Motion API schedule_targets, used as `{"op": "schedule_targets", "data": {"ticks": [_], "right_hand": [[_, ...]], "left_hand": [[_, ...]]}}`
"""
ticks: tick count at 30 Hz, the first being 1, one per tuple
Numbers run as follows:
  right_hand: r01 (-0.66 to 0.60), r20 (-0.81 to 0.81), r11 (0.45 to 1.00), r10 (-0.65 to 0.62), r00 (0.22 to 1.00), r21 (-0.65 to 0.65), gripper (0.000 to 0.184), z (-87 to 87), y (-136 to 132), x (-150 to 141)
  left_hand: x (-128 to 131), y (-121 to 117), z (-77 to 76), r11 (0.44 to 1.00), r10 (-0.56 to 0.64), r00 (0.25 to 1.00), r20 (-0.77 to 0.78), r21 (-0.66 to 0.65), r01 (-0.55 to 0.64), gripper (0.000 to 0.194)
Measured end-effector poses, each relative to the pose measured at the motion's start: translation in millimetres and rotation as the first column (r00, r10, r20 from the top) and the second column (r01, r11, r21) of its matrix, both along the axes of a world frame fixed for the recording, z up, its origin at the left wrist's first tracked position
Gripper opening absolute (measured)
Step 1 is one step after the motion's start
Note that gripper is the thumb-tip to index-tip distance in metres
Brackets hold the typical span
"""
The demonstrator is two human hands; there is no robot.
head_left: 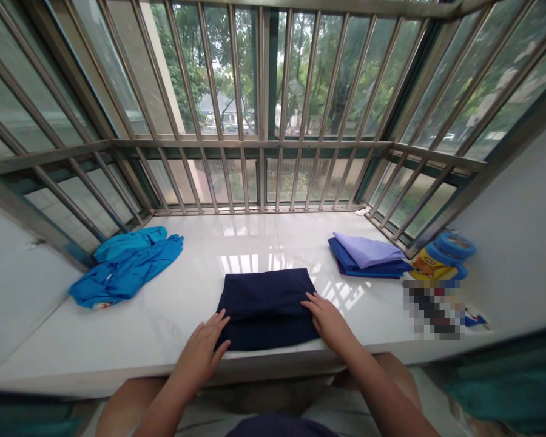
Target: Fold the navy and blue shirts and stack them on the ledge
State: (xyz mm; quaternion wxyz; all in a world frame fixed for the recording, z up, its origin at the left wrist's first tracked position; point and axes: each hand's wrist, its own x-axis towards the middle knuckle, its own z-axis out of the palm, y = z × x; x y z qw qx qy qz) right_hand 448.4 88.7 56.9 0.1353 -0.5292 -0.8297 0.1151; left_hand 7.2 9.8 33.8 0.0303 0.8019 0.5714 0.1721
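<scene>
A dark navy piece of clothing (266,303), folded into a rough rectangle, lies near the front edge of the white sill. Its exact kind cannot be made out. My left hand (202,349) rests on its left edge, fingers stretched out and thumb apart. On the right edge lies my right hand (330,318), its fingers extended flat over the fabric. Neither hand grips the cloth. A crease or fold runs across the middle of the garment between the hands.
Crumpled blue clothing (127,267) lies at the left of the white sill (186,321). Folded blue and lavender clothes (368,255) are stacked at the right. Beyond them stands a blue and yellow bottle (441,258), near a pixelated patch. Metal bars (273,145) enclose the back and sides.
</scene>
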Motion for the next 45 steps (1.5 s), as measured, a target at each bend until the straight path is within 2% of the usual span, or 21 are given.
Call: {"op": "schedule_targets", "data": {"ticks": [4,7,9,12,15,17,19,20,22,23,25,26,27,29,31,34,36,38,40,45], "right_hand": [[0.025,0.095,0.999,-0.027,0.995,0.024,0.067,18.7,45.3,-8.9],[0.085,0.164,0.990,-0.104,0.981,0.115,0.067,32.7,56.4,-21.3],[0.075,0.156,0.979,-0.106,0.982,0.191,0.064,35.7,47.1,-35.2],[-0.009,0.105,0.973,-0.016,0.994,0.229,0.064,29.2,14.4,-62.3],[-0.052,0.077,0.984,0.039,0.996,0.168,0.065,17.2,-18.2,-83.3],[-0.064,0.073,0.993,0.056,0.996,0.103,0.063,12.3,-27.1,-86.2],[-0.109,0.064,0.993,0.106,0.992,0.041,0.060,12.5,-22.5,-78.8],[-0.133,0.060,0.991,0.132,0.989,0.013,0.060,14.5,-16.1,-71.9],[-0.137,0.073,0.990,0.140,0.987,-0.039,0.063,21.4,0.5,-54.4],[-0.107,0.095,0.993,0.112,0.989,-0.056,0.065,25.6,8.6,-45.1],[-0.003,0.157,0.999,0.010,0.988,-0.046,0.071,34.2,19.7,-28.9],[0.050,0.186,0.999,-0.045,0.982,-0.021,0.072,37.8,21.3,-23.0],[0.088,0.203,0.996,-0.089,0.975,0.013,0.072,40.5,19.7,-19.0],[0.106,0.191,0.991,-0.120,0.974,0.080,0.068,41.8,7.6,-16.6],[0.065,0.137,0.991,-0.082,0.987,0.120,0.059,36.6,-12.9,-19.9],[0.005,0.083,0.993,-0.015,0.996,0.120,0.048,19.4,-44.2,-27.9],[-0.006,0.082,0.996,-0.001,0.997,0.087,0.051,7.7,-55.0,-32.1],[-0.010,0.085,0.998,0.005,0.996,0.055,0.055,1.5,-53.6,-35.9],[-0.014,0.087,0.999,0.010,0.996,0.039,0.055,3.1,-41.8,-41.2],[-0.014,0.098,0.996,0.006,0.995,0.083,0.044,25.5,-11.7,-60.3]], "left_hand": [[20.1,24.5,13.0,0.993,0.090,0.995,-0.043,-0.072,-0.093,0.052],[35.3,27.4,12.1,0.988,0.142,0.987,-0.070,-0.059,-0.146,0.055],[43.0,21.2,6.5,0.983,0.177,0.980,-0.093,-0.039,-0.181,0.056],[52.9,3.2,-3.6,0.976,0.215,0.970,-0.115,-0.010,-0.218,0.056],[68.4,-21.9,-10.1,0.974,0.227,0.968,-0.110,0.000,-0.228,0.058],[84.2,-40.1,-10.3,0.974,0.221,0.969,-0.111,-0.028,-0.225,0.061],[102.1,-56.4,-5.5,0.981,0.163,0.980,-0.110,-0.092,-0.174,0.067],[110.6,-62.9,-0.7,0.985,0.099,0.990,-0.096,-0.134,-0.111,0.068],[123.9,-70.5,13.2,0.967,-0.123,0.992,-0.015,-0.226,0.116,0.060],[128.0,-71.2,21.7,0.934,-0.246,0.968,0.054,-0.254,0.251,0.051],[130.6,-65.9,39.1,0.861,-0.413,0.890,0.196,-0.236,0.451,0.032],[129.5,-60.2,46.7,0.848,-0.444,0.863,0.239,-0.197,0.491,0.028],[127.2,-52.6,52.7,0.859,-0.446,0.858,0.256,-0.147,0.491,0.031],[121.3,-33.8,59.3,0.903,-0.407,0.884,0.228,-0.046,0.428,0.040],[117.5,-13.1,58.9,0.928,-0.370,0.913,0.171,0.011,0.374,0.044],[121.0,12.9,50.8,0.924,-0.378,0.918,0.116,-0.008,0.382,0.046],[128.4,25.0,43.9,0.915,-0.396,0.914,0.092,-0.045,0.401,0.049],[136.1,34.3,37.5,0.926,-0.367,0.928,0.069,-0.067,0.371,0.052],[141.3,42.8,33.2,0.954,-0.290,0.955,0.057,-0.067,0.293,0.054],[135.0,58.2,34.6,0.993,-0.107,0.993,0.049,-0.042,0.109,0.049]]}}
